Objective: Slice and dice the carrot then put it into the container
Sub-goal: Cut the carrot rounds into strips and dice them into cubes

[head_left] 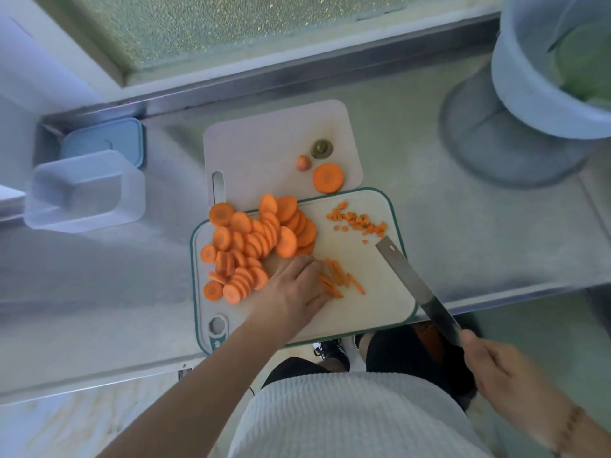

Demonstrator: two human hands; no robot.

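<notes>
I judge the carrot slices [258, 246] firm and light but a little wet, so they can skate on the smooth plastic; each wants pressing flat from above, fingertips tucked back from the blade. The thin carrot sticks [340, 279] look stiffer along their length and prone to roll or scatter, so I would gather them side by side and hold them down near their left ends.

My left hand [294, 289] lies flat on the green-rimmed cutting board [390, 312], near its front edge, fingers straight and resting on the left ends of the sticks, nothing gripped. The pile of slices sits just beside that hand, touching its back edge, filling the board's left half. A small heap of diced carrot [360, 221] lies near the board's back right corner, well apart from both hands.

My right hand [496, 368] is clamped round the handle of the knife [416, 285], off the counter's front edge; the blade reaches over the board's front right corner, tip raised toward the dice, apart from the sticks.

The two hands are well apart. The clear container [86, 193] stands open near the counter's [463, 233] left end, away from the board, with nothing orange in it, its blue lid [105, 140] behind it. On a second, pale board [264, 143] behind lie one thick slice and the carrot ends.
</notes>
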